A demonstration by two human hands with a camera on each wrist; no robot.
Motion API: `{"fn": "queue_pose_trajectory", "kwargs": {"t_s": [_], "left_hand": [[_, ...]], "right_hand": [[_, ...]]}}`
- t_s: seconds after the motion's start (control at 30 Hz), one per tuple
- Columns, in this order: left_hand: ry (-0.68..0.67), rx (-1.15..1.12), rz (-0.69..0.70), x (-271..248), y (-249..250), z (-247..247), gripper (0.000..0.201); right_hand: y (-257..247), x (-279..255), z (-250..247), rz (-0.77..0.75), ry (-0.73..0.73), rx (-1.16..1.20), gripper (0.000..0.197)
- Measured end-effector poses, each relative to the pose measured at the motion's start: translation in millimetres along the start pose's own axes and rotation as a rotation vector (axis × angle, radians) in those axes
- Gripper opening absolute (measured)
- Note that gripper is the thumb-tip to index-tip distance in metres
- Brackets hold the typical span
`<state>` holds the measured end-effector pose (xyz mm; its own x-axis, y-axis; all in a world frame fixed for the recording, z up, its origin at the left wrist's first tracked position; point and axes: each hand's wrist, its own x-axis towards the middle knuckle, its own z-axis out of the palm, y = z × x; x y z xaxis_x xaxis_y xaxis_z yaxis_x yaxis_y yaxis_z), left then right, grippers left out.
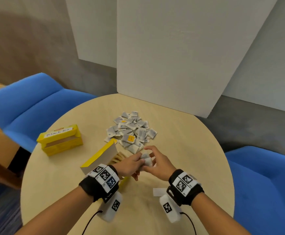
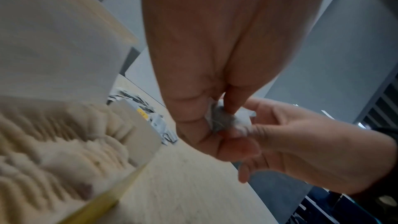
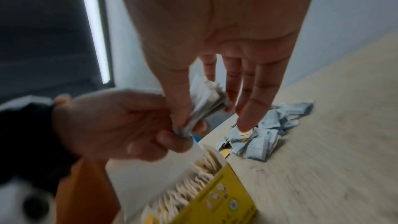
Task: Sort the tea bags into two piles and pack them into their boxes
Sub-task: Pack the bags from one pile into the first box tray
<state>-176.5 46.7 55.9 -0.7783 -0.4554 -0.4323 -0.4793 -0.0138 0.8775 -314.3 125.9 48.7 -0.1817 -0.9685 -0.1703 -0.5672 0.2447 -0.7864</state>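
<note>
Above the tabletop (image 1: 180,150) I am pinching a small stack of tea bags (image 1: 146,159) in both hands (image 1: 144,164), squaring its edges before boxing.

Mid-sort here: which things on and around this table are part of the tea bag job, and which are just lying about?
Job:
- stack of tea bags, held by left hand and right hand
- loose pile of tea bags
- near yellow box, packed with bags
- far yellow box, labelled Black Tea

Lying about:
- white paper slip
- blue chairs
- white boards
</note>
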Motion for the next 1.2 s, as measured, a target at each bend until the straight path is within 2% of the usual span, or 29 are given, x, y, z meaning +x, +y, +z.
{"fn": "queue_pose_trajectory", "kwargs": {"t_s": [0.07, 0.13, 0.3, 0.43, 0.5, 0.6, 0.7, 0.83, 0.9, 0.97, 1.07, 1.13, 1.2], "left_hand": [[0.008, 0.05, -0.001, -11, -6, -10, 0.017], [0.011, 0.068, -0.011, -20, -9, -20, 0.015], [-0.109, 0.048, -0.065, -39, -16, -42, 0.029], [-0.19, 0.167, -0.077, -49, -24, -58, 0.021], [-0.191, 0.244, -0.075, -53, -28, -64, 0.028], [-0.205, 0.337, -0.107, -54, -37, -68, 0.037], [-0.166, 0.483, -0.097, -52, -40, -66, 0.036], [-0.092, 0.783, 0.002, -48, -38, -56, 0.021], [-0.077, 0.816, 0.045, -45, -40, -47, 0.026], [-0.042, 0.774, 0.097, -41, -42, -43, 0.033], [0.076, 0.619, 0.158, -30, -47, -47, 0.028], [0.146, 0.677, 0.155, -22, -49, -50, 0.024], [0.127, 0.833, 0.149, -15, -51, -50, 0.035]], "right_hand": [[-8, -2, 7, -0.123, -0.072, -0.166, 0.085], [-15, -2, 12, -0.181, -0.12, -0.204, 0.087], [-25, 4, 27, -0.225, -0.036, -0.054, 0.047], [-31, 5, 44, -0.161, -0.1, 0.018, 0.048], [-33, 5, 49, -0.094, -0.148, 0.143, 0.05], [-32, 5, 57, -0.009, -0.164, 0.273, 0.035], [-27, 1, 68, 0.024, -0.136, 0.204, 0.026], [-20, -7, 80, 0.125, -0.079, 0.108, 0.029], [-19, -10, 82, 0.117, -0.111, 0.013, 0.026], [-21, -12, 80, 0.101, -0.126, -0.054, 0.011], [-13, -8, 72, 0.163, -0.003, -0.078, 0.024], [-6, -1, 67, 0.229, 0.181, -0.01, 0.019], [-1, 8, 66, 0.279, 0.339, 0.118, 0.017]]}}
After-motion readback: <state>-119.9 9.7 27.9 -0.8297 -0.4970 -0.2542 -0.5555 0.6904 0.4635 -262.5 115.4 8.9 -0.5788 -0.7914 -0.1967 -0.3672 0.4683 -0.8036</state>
